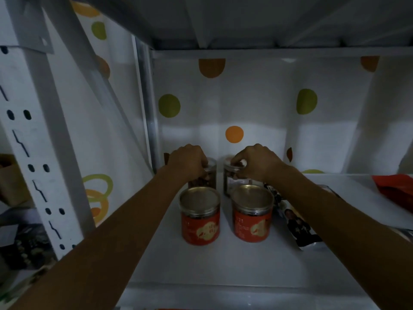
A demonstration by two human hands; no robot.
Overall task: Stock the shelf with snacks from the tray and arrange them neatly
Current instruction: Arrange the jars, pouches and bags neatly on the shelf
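Observation:
Several snack jars stand on the white shelf (201, 265). In front are two jars with red labels and gold lids, the left red jar (200, 215) and the right red jar (252, 213). Behind them stand two clear jars with dark contents. My left hand (187, 162) grips the top of the rear left jar (211, 175). My right hand (257, 162) grips the top of the rear right jar (231, 180). Both rear jars sit on the shelf close to the spotted back wall.
A flat snack packet (297, 222) with a printed picture lies right of the jars. A red packet (395, 189) lies at the far right. A white slotted upright (38, 142) frames the left side, and the shelf above hangs low overhead.

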